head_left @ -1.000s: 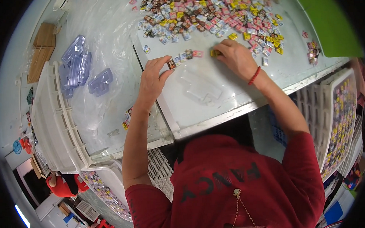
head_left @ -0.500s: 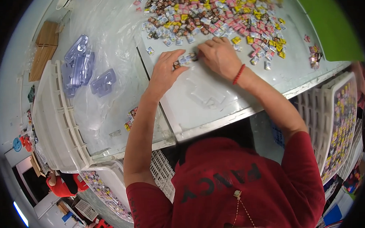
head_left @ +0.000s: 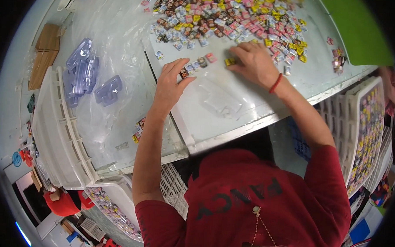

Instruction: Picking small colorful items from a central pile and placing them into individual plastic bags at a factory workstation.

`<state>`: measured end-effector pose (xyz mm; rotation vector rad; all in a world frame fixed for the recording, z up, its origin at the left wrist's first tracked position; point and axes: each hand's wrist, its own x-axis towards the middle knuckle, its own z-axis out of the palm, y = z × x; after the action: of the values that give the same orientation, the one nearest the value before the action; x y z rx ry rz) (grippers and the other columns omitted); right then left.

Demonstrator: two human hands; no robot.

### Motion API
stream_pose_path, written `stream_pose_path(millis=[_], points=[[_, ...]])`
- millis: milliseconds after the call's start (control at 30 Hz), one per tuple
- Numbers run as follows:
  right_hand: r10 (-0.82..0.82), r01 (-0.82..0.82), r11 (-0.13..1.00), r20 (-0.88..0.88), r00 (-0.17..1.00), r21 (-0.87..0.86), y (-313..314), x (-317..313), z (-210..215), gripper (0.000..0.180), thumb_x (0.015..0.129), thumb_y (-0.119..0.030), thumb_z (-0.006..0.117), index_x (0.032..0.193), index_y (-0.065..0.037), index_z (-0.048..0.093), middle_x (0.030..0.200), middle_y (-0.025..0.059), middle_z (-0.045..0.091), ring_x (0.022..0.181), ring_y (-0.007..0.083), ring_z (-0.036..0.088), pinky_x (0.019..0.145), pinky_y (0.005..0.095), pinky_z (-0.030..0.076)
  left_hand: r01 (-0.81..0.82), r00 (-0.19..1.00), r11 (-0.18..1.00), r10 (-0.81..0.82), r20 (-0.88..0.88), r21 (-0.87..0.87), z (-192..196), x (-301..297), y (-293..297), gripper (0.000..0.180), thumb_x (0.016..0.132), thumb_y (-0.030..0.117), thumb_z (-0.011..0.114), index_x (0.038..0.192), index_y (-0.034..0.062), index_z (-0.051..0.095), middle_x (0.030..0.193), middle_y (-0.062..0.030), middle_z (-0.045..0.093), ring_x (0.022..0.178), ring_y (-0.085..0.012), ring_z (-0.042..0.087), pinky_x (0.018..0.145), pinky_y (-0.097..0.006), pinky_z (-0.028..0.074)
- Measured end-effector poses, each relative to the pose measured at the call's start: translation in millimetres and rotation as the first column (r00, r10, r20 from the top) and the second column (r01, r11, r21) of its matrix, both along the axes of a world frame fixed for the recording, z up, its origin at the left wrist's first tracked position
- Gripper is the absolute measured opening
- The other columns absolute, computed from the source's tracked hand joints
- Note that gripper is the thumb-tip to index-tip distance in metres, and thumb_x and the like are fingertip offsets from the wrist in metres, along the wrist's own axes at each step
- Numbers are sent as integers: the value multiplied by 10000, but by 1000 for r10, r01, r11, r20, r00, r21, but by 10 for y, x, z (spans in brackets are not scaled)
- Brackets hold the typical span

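Observation:
A short slanting row of small wrapped pieces (head_left: 195, 65), brown, white and pink, lies on the white tabletop. My left hand (head_left: 169, 82) rests at the row's left end, thumb and fingers apart around the brown piece there. Right of the row, my right hand (head_left: 257, 63) has a small yellow wrapped piece (head_left: 229, 62) between thumb and forefinger; the pink piece (head_left: 210, 57) lies a little to its left. Below the row is a clear moulded plastic tray (head_left: 222, 100). Beyond both hands spreads a big heap of mixed wrapped pieces (head_left: 223, 20).
Bluish clear plastic trays (head_left: 84, 71) lie on plastic sheeting at the left. White crates stand left and right; the right crate (head_left: 364, 138) holds many colourful pieces. A green panel (head_left: 357, 33) borders the far right. Another person in red (head_left: 64, 203) is at the lower left.
My right hand has moved right, off the row's end, and now has the yellow piece at its fingertips. A pink piece shows at the row's right end. My left hand has barely shifted.

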<state>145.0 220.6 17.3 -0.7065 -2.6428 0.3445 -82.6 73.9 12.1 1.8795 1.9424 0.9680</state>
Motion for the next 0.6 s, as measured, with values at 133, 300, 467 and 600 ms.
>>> stream_pose_path(millis=[133, 300, 467, 600], points=[[-54, 54, 998, -18, 998, 32, -54, -69, -145, 296, 757, -183, 712, 1017, -69, 631, 947, 106, 637, 896, 286, 605, 824, 389, 444, -15, 999, 999, 16, 32, -33, -9, 44, 35, 456, 757, 111, 741, 1176, 23, 584, 1129, -127, 620, 1008, -301, 558, 862, -379, 457], [-73, 74, 997, -17, 997, 30, -9, -215, -147, 241, 790, -183, 680, 990, -62, 623, 877, 111, 636, 841, 298, 614, 748, 407, 462, -65, 995, 997, 69, 78, -47, -74, 30, 24, 446, 763, 122, 743, 1179, 50, 596, 1124, -125, 623, 1009, -276, 577, 862, -357, 468], [-73, 71, 989, -6, 997, -132, 60, -265, -136, 215, 816, -190, 665, 969, -46, 620, 884, 133, 631, 817, 336, 617, 680, 417, 501, -114, 987, 991, 122, -106, 73, -49, 87, -19, 476, 745, 161, 773, 1179, 60, 606, 1134, -120, 620, 1041, -251, 588, 866, -337, 479], [-69, 68, 998, -53, 996, -21, 102, -171, -98, 208, 814, -180, 665, 968, -48, 620, 923, 136, 630, 805, 336, 624, 687, 405, 513, -152, 987, 982, 156, -35, 110, -91, 32, -136, 476, 726, 129, 775, 1153, 25, 592, 1109, -113, 622, 986, -306, 561, 843, -386, 472]])
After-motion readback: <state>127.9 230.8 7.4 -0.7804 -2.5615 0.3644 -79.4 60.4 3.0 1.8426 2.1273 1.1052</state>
